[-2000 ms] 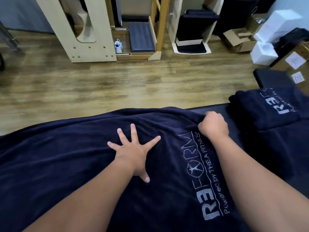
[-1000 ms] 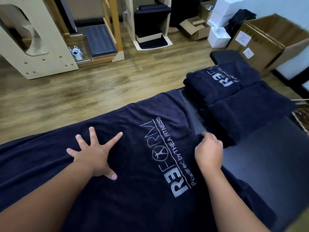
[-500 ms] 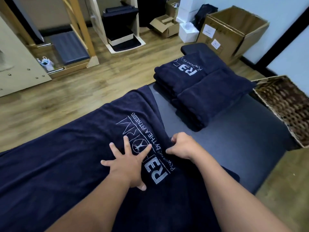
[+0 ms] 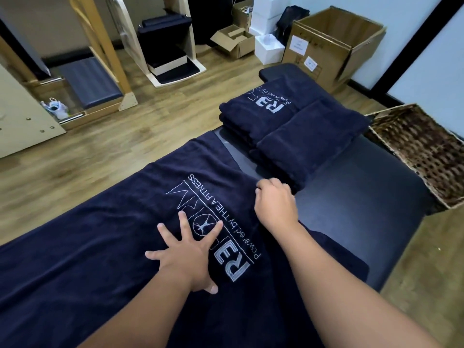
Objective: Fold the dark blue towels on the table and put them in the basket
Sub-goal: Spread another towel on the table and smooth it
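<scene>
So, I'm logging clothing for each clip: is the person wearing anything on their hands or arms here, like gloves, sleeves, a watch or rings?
Nothing is worn. The left hand and right hand are bare, with no gloves, rings or wristbands in view. Both forearms are uncovered right down to the bottom edge of the picture, so no sleeve cuff shows. No watch or marking appears on either wrist.
</scene>
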The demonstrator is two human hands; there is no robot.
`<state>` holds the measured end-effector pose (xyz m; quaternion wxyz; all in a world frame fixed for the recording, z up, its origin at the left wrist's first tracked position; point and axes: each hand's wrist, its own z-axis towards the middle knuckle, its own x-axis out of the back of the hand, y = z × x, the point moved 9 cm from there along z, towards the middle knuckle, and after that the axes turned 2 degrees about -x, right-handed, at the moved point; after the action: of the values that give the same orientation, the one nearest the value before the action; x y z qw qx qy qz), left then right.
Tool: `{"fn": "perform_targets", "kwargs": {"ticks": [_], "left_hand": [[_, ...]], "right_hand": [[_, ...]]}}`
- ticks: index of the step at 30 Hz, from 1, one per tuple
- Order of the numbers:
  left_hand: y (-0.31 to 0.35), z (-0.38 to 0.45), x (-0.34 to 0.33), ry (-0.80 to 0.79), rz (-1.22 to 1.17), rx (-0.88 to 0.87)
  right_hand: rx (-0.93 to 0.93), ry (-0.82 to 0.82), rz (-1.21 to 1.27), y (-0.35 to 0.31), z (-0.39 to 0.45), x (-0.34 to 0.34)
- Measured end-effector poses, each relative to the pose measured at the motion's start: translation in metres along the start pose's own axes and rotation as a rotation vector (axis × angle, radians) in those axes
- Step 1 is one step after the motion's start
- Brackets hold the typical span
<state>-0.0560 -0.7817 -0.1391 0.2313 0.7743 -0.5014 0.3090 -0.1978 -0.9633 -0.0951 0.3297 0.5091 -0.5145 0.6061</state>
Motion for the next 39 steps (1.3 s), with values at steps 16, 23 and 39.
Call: {"fn": "perform_targets", "kwargs": {"ticks": [16, 23, 39], "left_hand": [[0.001, 0.005, -0.003, -0.027, 0.008, -0.002], [0.0, 0.009, -0.004, -0.043, -0.003, 0.001], [0.004, 0.004, -0.001, 0.002, 0.011, -0.014]], "right_hand": [[-0.146, -0.144, 0.003, -0.076, 0.091, -0.019], [-0.056, 0.041, -0.075, -0.087, 0.109, -0.017], [-0.017, -0.123, 0.102, 0.01, -0.037, -0.03]]}}
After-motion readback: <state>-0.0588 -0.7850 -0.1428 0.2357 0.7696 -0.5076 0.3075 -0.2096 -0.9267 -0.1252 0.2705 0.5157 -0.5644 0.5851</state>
